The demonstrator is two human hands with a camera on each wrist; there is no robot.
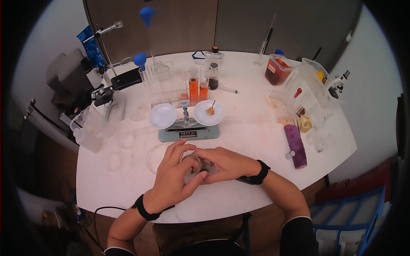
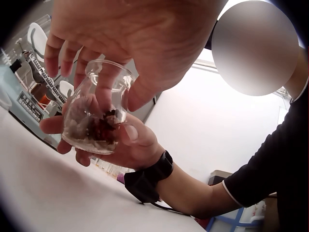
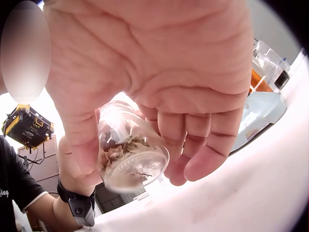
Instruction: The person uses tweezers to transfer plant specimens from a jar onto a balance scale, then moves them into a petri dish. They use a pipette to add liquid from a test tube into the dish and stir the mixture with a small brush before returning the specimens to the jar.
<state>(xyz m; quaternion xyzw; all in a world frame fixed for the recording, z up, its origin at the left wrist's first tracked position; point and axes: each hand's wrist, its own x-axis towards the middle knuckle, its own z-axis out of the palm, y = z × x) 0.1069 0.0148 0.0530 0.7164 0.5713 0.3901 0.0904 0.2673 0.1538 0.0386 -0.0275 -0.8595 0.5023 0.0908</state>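
My right hand (image 1: 226, 164) grips a small clear glass jar (image 2: 72, 129) by its side, low over the table's front part. Dried plant bits (image 3: 126, 151), dark red, brown and greenish, lie loose in the bottom of the jar. From above, my left hand (image 1: 171, 173) reaches one finger through the jar's mouth, its tip down near the dark red bits. The left thumb stays outside, by the rim, and the other left fingers extend past the jar. Just beyond the hands stands a balance (image 1: 188, 134), with a small brown bristly bundle (image 1: 211, 111) on its right pan.
A flat glass dish (image 1: 150, 158) lies left of the hands. Tubes of orange liquid (image 1: 193, 87) stand in a rack behind the balance. A microscope (image 1: 112, 100) and plastic bottles (image 1: 89, 136) are at the left, a purple rough cylinder (image 1: 295, 147) at the right.
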